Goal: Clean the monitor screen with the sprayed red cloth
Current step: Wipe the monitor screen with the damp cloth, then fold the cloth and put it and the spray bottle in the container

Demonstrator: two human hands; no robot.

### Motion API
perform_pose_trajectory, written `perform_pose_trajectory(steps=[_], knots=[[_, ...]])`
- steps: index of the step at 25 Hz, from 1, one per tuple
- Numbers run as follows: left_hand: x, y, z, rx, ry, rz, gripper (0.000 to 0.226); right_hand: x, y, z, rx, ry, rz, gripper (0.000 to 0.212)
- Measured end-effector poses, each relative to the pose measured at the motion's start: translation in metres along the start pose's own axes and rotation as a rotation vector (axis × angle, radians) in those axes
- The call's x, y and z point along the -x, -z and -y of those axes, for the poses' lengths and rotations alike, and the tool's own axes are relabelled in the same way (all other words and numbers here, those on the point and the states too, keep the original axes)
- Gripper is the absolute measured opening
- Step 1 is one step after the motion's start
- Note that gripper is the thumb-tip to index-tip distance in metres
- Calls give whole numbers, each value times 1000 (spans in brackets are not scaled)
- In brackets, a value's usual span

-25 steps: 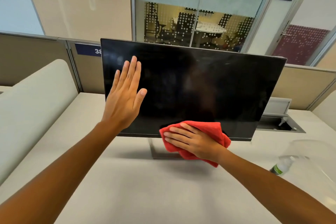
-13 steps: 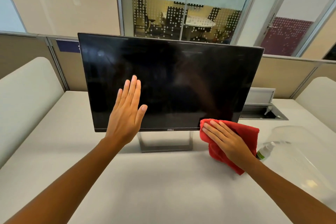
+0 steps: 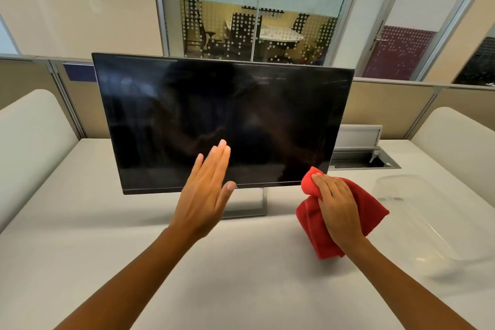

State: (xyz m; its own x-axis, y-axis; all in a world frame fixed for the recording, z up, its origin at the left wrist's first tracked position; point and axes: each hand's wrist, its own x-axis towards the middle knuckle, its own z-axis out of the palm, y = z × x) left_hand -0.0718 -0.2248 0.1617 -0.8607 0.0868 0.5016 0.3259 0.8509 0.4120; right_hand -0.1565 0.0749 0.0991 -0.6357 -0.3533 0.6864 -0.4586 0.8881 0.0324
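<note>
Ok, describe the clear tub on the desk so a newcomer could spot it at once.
Start at the black monitor on the white desk. Off its lower right corner the right hand holds a red cloth, and just right of that cloth sits the clear tub. It is the only see-through thing there, the desk showing through its walls.

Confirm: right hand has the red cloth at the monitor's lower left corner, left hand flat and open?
Wrong corner: the head view shows the right hand holding the red cloth at the monitor's lower right corner. The left hand is flat and open, as stated.
</note>
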Motion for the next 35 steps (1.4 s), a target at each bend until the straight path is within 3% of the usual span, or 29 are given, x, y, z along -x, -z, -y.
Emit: perform_pose_trajectory(steps=[2,4,7,9,14,19,22,25,27,29,31,35], knots=[[2,-5,-25,65,52,35,73,-1,13,8,-50,31,-85,47],[-1,-13,-49,116,172,88,66,-1,27,19,-102,102,-128,50],[-18,-19,-74,449,487,261,71,3,41,38,-196,250,-141,47],[-26,-18,-85,645,592,358,67,10,46,46,-330,302,-153,43],[-25,-14,-100,682,536,376,19,19,55,48,-512,329,-196,41],[-20,-7,-122,604,433,229,11,27,72,22,-653,345,-10,57],[-20,-2,-134,487,373,213,13,17,84,3,-813,146,70,56],[-21,5,-145,391,319,248,18,-6,90,-12,-866,37,332,66],[-22,10,-150,332,283,261,23,-22,91,-17,-820,91,563,73],[-21,16,-151,292,271,260,24,-35,89,-19,-746,149,681,72],[-19,21,-146,253,266,241,25,-44,90,-24,-662,138,693,58],[-10,21,-132,175,300,137,22,-49,100,-40,-496,109,495,11]])
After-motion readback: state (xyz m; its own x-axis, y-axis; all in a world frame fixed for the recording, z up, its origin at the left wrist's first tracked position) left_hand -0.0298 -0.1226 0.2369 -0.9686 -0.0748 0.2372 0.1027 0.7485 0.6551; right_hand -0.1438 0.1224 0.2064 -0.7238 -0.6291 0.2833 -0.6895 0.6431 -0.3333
